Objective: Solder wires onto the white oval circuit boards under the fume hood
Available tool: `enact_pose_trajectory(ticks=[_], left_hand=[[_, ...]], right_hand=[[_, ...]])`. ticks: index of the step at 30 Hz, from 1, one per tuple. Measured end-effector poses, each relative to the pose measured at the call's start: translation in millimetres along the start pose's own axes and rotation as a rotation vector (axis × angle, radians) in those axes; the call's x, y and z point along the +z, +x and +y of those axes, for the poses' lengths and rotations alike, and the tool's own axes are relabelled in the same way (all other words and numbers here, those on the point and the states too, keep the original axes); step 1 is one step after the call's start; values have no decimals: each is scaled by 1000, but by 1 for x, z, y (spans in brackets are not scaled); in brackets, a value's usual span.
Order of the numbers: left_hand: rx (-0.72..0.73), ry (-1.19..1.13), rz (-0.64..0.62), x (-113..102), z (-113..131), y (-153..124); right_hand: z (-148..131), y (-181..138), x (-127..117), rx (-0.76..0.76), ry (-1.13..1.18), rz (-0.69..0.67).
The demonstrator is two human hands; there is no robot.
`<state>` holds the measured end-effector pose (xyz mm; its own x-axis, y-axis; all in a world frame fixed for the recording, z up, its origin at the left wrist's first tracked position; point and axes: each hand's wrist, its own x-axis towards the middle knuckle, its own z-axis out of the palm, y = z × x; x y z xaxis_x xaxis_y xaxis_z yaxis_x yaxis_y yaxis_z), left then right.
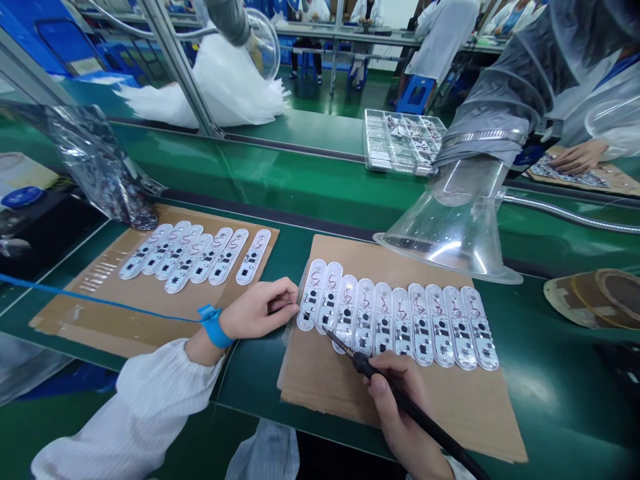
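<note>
My right hand (400, 393) is closed round the black handle of a soldering iron (360, 360). The iron's tip points at the lower end of the second board from the left in a row of oblong white housings (365, 317) with small circuit boards and thin red wires. My left hand (263, 308), with a blue wrist strap (216, 327), pinches a thin strand of solder wire (306, 313) over the leftmost housings. The row lies on a brown cardboard sheet (450, 407). Whether the tip touches a board I cannot tell.
More such housings (205, 257) lie on a second cardboard (115, 313) at left, beside a silvery bag (100, 167). A clear fume hood (450, 233) hangs at right near a tape roll (595, 297). Behind stands a compartment tray (400, 140); a co-worker's hand (580, 157) rests at far right.
</note>
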<state>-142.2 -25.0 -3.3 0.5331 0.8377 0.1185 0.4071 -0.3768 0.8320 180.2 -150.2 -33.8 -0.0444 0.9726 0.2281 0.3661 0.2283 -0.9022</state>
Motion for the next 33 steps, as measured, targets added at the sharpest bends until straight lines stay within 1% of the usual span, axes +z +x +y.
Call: enact_pose_trajectory(ticks=[2, 4, 10, 13, 22, 26, 30, 33], left_hand=[[-1, -10, 3, -1, -1, -1], [-3, -16, 12, -4, -3, -3], [-37, -35, 29, -13, -4, -6], [-25, -46, 12, -14, -3, -5], [0, -6, -20, -10, 0, -1], [-12, 11, -21, -9, 0, -1], [-13, 7, -25, -9, 0, -1], [-4, 0, -25, -9, 0, -2]], right_hand=[[-1, -1, 1, 10, 44, 60], [-2, -1, 4, 38, 79, 90], [-10, 2, 22, 65, 110, 14], [-11, 3, 27, 70, 97, 31], [-8, 1, 26, 47, 29, 55], [-11, 5, 27, 60, 25, 32], [-17, 8, 27, 55, 22, 49], [-16, 6, 27, 55, 15, 52]])
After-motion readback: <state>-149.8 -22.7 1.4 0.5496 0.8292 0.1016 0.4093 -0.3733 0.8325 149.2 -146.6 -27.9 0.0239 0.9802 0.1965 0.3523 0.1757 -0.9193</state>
